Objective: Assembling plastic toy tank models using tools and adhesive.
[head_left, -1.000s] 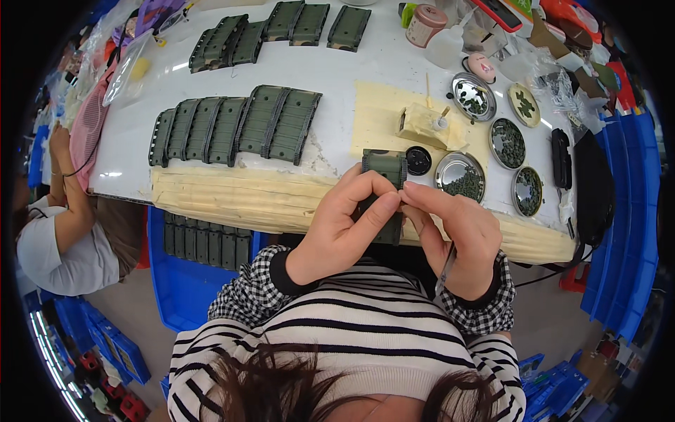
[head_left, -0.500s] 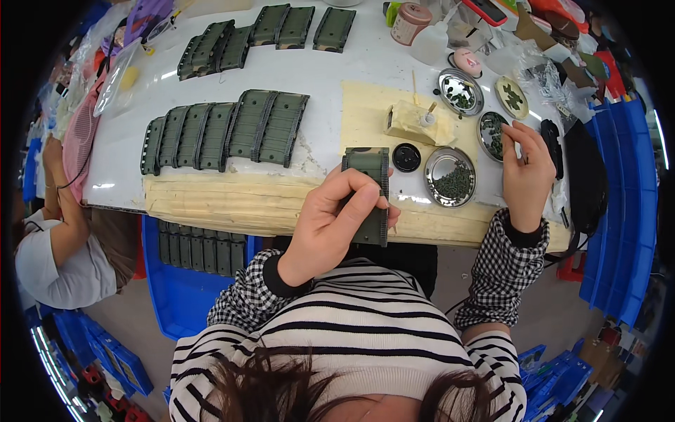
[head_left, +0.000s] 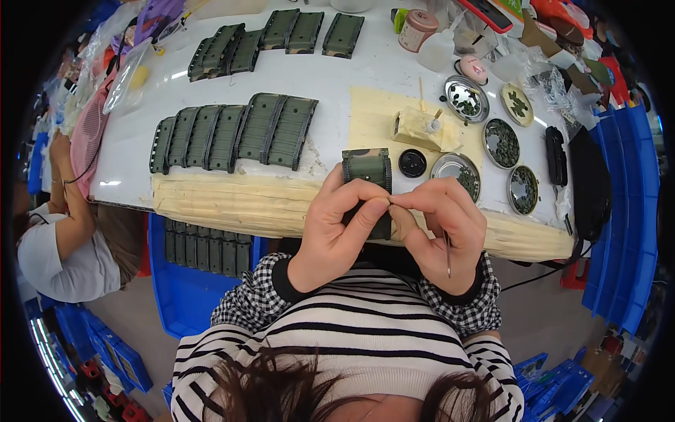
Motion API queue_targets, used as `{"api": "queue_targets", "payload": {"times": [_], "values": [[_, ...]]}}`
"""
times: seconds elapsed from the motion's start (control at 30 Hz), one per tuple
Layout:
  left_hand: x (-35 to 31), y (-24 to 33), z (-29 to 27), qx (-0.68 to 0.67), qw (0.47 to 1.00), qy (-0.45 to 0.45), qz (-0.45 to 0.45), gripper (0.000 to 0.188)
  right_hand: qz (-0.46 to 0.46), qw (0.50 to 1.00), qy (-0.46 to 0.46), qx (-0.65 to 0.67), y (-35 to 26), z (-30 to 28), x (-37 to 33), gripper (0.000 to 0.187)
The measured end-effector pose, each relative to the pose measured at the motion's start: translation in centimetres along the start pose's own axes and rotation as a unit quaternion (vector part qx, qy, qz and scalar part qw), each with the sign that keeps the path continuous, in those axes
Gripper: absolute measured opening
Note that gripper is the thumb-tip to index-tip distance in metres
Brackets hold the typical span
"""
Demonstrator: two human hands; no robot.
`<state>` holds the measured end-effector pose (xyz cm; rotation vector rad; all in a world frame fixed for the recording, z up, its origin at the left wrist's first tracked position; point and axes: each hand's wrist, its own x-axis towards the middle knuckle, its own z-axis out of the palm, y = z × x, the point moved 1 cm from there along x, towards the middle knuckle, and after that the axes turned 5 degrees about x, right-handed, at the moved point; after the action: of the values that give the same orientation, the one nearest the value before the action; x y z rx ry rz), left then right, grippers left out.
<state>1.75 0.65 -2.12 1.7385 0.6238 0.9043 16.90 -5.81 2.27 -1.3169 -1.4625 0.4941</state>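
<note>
My left hand [head_left: 330, 232] is closed on a curved, dark green panel [head_left: 365, 165] with a camouflage band at its far end, held at the table's front edge. Thumb and forefinger of that hand are pinched together over the panel. My right hand [head_left: 450, 228] meets them there, its own fingertips pinched on something too small to make out. A thin metal rod [head_left: 448, 254] lies across the right palm, its tip pointing toward me. Beyond the right hand, a metal dish [head_left: 455, 156] of small dark green pieces is partly covered by it.
Rows of similar panels [head_left: 235, 137] lie on the left of the table. A black lid [head_left: 412, 163], a paper-wrapped block [head_left: 420, 129] and several small dishes [head_left: 501, 143] stand to the right. Below left is a blue crate [head_left: 186, 281] holding more panels. A person [head_left: 63, 239] sits at the left.
My right hand has come left from a dish of small pieces to meet my left fingertips. The left hand still holds the panel. The whole view has shifted slightly.
</note>
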Motion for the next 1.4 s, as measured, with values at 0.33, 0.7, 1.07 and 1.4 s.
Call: {"api": "queue_targets", "payload": {"times": [0.33, 0.7, 1.07, 1.4], "values": [[-0.2, 0.9, 0.7, -0.208, 0.973, -0.032, -0.098, 0.073, -0.061, 0.992, 0.045, -0.101, 0.8, -1.8, 1.1, 0.023], [-0.6, 1.1, 0.7, -0.086, 0.993, -0.057, -0.064, 0.064, -0.141, 0.98, 0.01, -0.143, 1.9, -1.9, 1.4, 0.029], [-0.7, 1.1, 0.9, 0.017, 1.0, -0.014, 0.0, 0.063, -0.184, 0.953, -0.064, -0.232, 1.5, -2.5, 1.3, 0.027], [-1.1, 0.2, 1.3, -0.045, 0.998, 0.0, -0.034, 0.057, -0.15, 0.958, -0.048, -0.239, 1.4, -1.7, -0.4, 0.032]]}}
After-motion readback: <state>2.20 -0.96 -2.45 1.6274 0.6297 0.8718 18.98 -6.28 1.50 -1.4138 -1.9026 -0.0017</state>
